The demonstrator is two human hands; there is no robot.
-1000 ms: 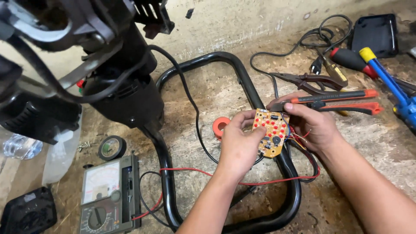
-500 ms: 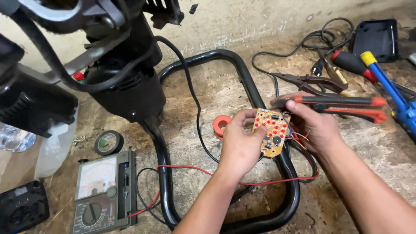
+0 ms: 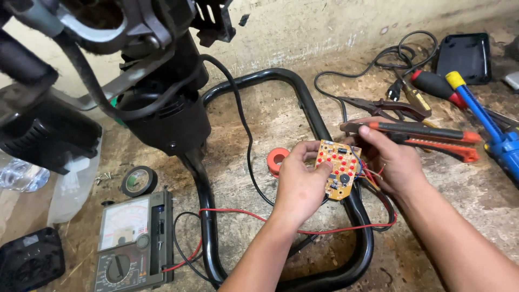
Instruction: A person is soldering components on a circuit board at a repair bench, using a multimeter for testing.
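Observation:
A small yellow circuit board (image 3: 339, 168) with several red round parts is held between both hands over the concrete floor. My left hand (image 3: 299, 185) grips its left edge, thumb on its face. My right hand (image 3: 390, 160) holds the right edge from behind, where thin wires trail off. A red lead (image 3: 238, 213) runs from under my hands toward an analog multimeter (image 3: 132, 243) at the lower left.
A black tubular stand frame (image 3: 303, 103) loops around the work spot, with a black motor housing (image 3: 165, 116) at its upper left. A red tape roll (image 3: 277, 160), black tape roll (image 3: 139, 180), orange-handled pliers (image 3: 427, 135), screwdrivers (image 3: 476, 108) and a black box (image 3: 464, 57) lie around.
The view has shifted slightly; both hands still hold the board in the same spot, with my left thumb now resting on its face.

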